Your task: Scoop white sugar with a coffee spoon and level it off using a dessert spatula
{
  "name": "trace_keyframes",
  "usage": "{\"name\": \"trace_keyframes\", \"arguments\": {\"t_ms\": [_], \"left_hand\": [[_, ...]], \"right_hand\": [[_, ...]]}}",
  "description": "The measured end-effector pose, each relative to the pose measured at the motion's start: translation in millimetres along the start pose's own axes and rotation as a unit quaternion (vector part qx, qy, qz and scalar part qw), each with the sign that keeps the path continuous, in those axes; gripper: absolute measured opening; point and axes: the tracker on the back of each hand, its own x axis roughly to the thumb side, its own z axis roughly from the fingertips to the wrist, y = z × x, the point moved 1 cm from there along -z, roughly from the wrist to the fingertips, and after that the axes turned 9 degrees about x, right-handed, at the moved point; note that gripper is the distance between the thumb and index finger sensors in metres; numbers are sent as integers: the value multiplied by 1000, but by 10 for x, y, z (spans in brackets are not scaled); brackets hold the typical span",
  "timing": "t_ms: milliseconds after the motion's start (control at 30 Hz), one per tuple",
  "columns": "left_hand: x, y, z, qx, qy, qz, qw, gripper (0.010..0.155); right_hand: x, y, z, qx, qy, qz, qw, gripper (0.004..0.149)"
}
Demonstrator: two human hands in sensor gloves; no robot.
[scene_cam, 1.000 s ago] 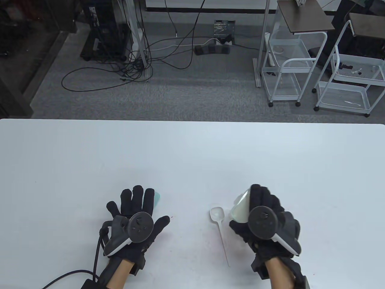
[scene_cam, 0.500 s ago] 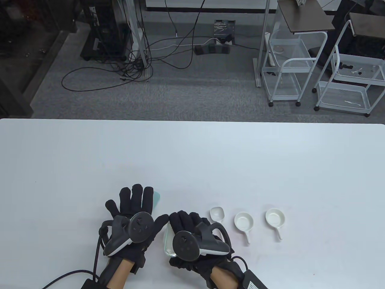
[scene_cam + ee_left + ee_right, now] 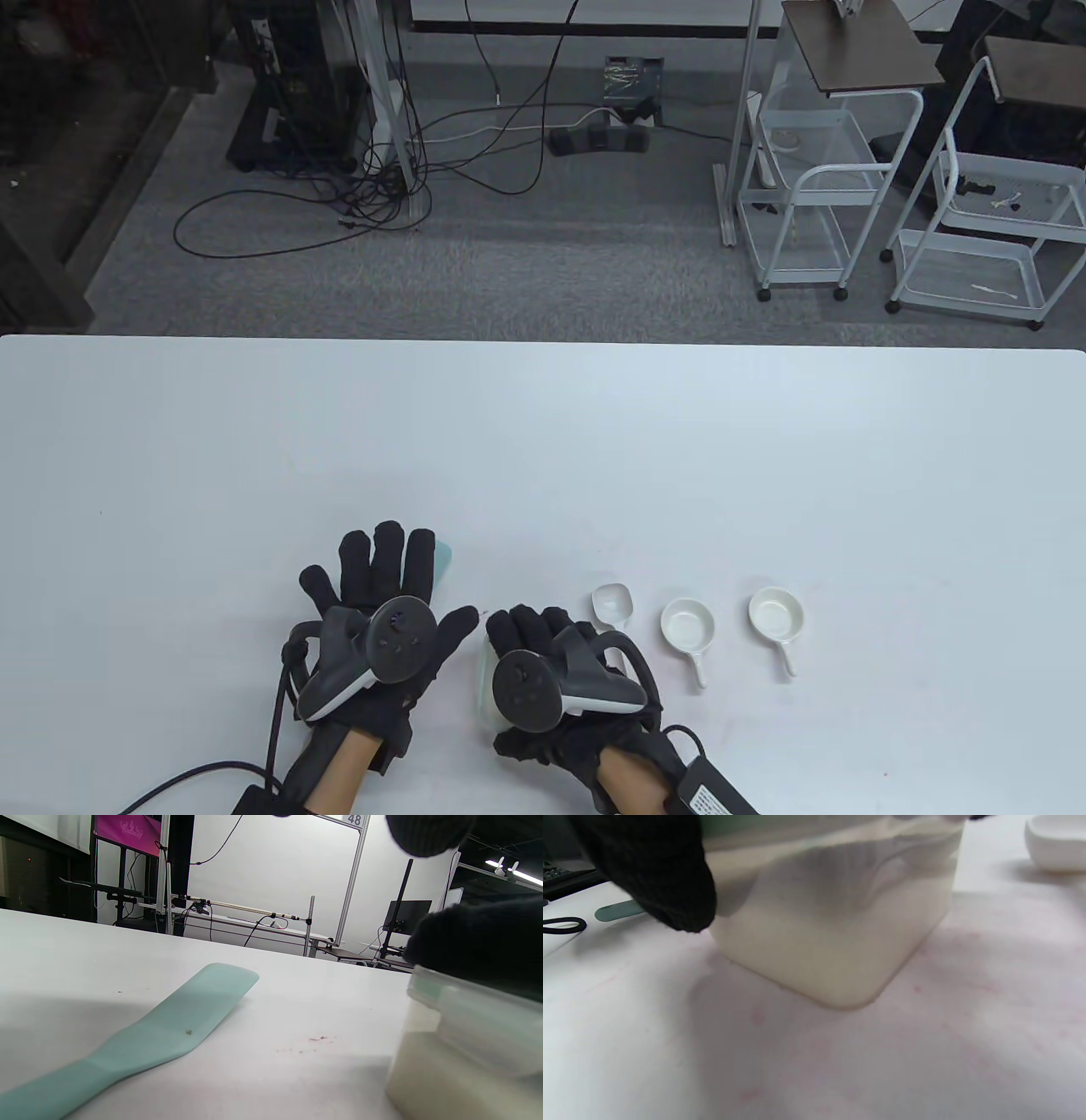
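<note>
A clear lidded container of white sugar (image 3: 482, 683) stands on the table at the front centre, and my right hand (image 3: 530, 645) grips it from above. It fills the right wrist view (image 3: 831, 938) and shows in the left wrist view (image 3: 458, 1060). The white coffee spoon (image 3: 611, 603) lies just right of that hand, its handle hidden under it. The teal dessert spatula (image 3: 169, 1035) lies flat on the table. My left hand (image 3: 399, 586) is spread open above it, so only its tip (image 3: 443, 556) shows in the table view.
Two small white handled dishes (image 3: 687, 630) (image 3: 775, 615) sit right of the spoon. One dish edge shows in the right wrist view (image 3: 1056, 840). A black cable (image 3: 195, 777) trails from my left wrist. The white table (image 3: 543, 441) stretches away behind the objects.
My right hand carried the sugar container from the right of the spoon to its left, beside my left hand, uncovering the two dishes. The left hand has stayed put.
</note>
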Motion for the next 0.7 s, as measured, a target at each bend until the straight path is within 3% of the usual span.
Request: {"name": "trace_keyframes", "arguments": {"t_ms": [233, 400, 533, 700], "left_hand": [[-4, -1, 4, -2, 1, 1, 1000, 96], [-9, -4, 2, -3, 0, 3, 1000, 96], [-7, -23, -3, -9, -2, -10, 1000, 96], [-7, 26, 12, -2, 1, -3, 1000, 95]], "right_hand": [[4, 4, -1, 21, 13, 3, 1000, 118], [-62, -172, 236, 14, 30, -31, 999, 120], [-288, -290, 504, -50, 59, -110, 991, 112], [-603, -316, 750, -115, 117, -218, 962, 100]]}}
